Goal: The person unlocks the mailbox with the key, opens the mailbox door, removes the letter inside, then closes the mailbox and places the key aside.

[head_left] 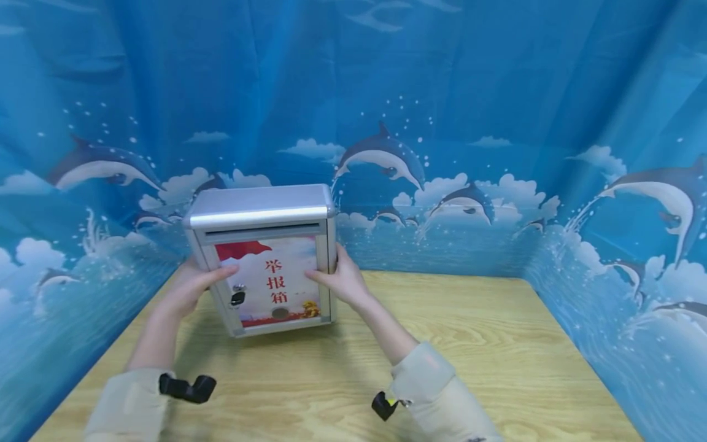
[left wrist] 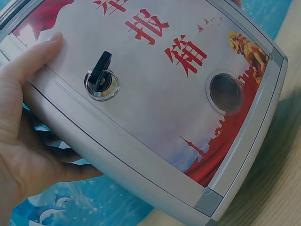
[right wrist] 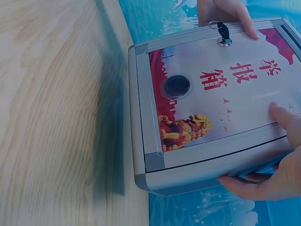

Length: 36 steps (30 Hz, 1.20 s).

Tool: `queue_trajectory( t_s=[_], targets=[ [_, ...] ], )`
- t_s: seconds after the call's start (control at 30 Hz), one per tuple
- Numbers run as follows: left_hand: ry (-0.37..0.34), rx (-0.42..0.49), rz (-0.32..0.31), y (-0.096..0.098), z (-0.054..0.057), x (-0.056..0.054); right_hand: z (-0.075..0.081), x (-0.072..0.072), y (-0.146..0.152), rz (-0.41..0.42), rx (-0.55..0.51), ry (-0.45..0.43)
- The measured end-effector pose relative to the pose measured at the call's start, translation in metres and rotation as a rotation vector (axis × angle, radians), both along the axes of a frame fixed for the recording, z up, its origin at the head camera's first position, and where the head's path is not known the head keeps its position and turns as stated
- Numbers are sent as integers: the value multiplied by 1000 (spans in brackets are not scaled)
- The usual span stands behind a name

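Note:
A silver metal report box, with red Chinese lettering and a slot below its lid, is held slightly tilted over the table, its shadow falling beneath. My left hand grips its left side, thumb on the front panel and the other fingers behind the edge. On the opposite side my right hand holds it the same way, as the right wrist view also shows. A key with a black head sits in the lock, close to my left thumb. Low on the front is a round window.
The wood-grain table spreads in front and to the right. Blue curtains printed with dolphins and clouds stand around its back and sides. Small black devices are fixed at both sleeve cuffs.

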<state>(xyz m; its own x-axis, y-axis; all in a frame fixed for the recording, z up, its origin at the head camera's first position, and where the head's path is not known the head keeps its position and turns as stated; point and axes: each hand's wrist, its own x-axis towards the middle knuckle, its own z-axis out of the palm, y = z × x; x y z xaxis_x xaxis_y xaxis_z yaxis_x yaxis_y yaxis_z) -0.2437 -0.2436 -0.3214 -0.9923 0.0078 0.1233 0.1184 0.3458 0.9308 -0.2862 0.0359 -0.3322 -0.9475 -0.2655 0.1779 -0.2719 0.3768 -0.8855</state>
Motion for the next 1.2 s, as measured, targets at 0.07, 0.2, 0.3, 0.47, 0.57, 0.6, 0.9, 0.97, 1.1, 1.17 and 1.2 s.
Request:
queue_trajectory(
  t_s=[0.07,0.2,0.3,0.47,0.57,0.6,0.9,0.97,1.1,1.17,1.2],
  targets=[
    [-9,-2,1,2,-1,-1,-1,1,4,4,-11,-8],
    [2,5,-22,9,-1,-4,-1,2,12,-4,-26,-16],
    [25,4,-43,15,1,-8,0,3,19,-24,-32,-18],
    [50,10,-64,23,1,-13,0,5,28,-46,-38,-21],
    [48,18,-73,29,-1,-15,-1,7,34,-49,-44,-22],
    [44,17,-74,32,-1,-16,-2,8,36,-54,-45,-24],
    [29,63,-124,52,-9,-26,-12,10,58,-104,-51,-37],
    [36,80,-138,57,-10,-28,-13,11,63,-118,-43,-39],
    [57,99,-164,69,-11,-32,-13,12,73,-149,-28,-43],
    [59,108,-173,73,-11,-34,-13,11,77,-162,-20,-41],
    [54,109,-174,75,-12,-34,-14,11,79,-167,-19,-41]
  ],
)
